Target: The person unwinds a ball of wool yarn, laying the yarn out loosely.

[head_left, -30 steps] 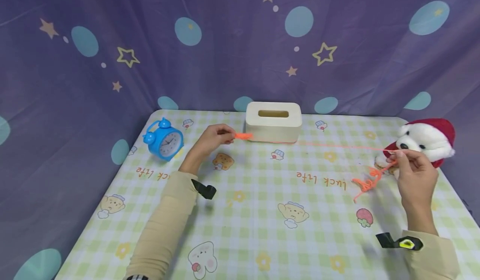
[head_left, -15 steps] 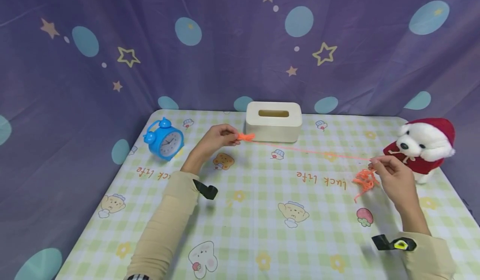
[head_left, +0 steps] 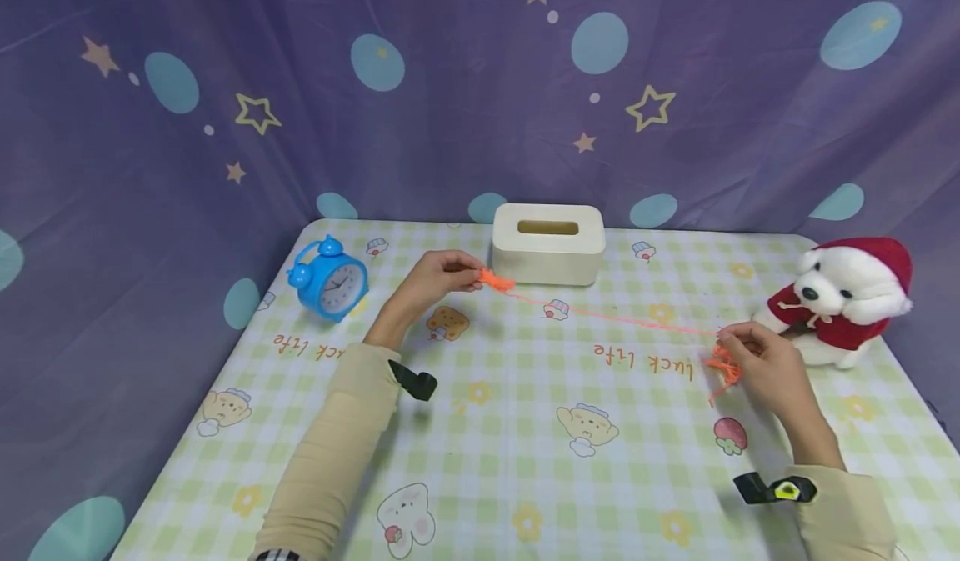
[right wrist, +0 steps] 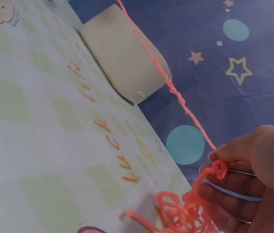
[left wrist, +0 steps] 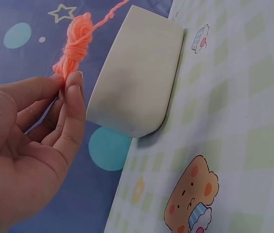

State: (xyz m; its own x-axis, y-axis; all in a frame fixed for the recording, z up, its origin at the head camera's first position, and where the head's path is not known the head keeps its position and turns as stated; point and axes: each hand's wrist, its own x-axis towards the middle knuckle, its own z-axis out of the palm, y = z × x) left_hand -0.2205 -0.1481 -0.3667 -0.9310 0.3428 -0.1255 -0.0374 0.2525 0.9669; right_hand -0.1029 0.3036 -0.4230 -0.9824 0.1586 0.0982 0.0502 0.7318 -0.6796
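- Left hand (head_left: 441,277): fingertips closed in a pinch on one end of the wound yarn bundle (head_left: 497,281). Caution: a slack pinch could let the bundle slip or unwind.
- Strand (right wrist: 172,89): runs from the bundle, in front of the tissue box (head_left: 548,262), and shows kinks. Caution: a hard pull could tighten these into knots.
- Loose yarn (head_left: 724,369): tangled, below the right fingertips; counter (head_left: 480,486) contact cannot be told. Caution: loops could snarl.
- Right hand (head_left: 767,371): thumb and fingers pinch the strand.
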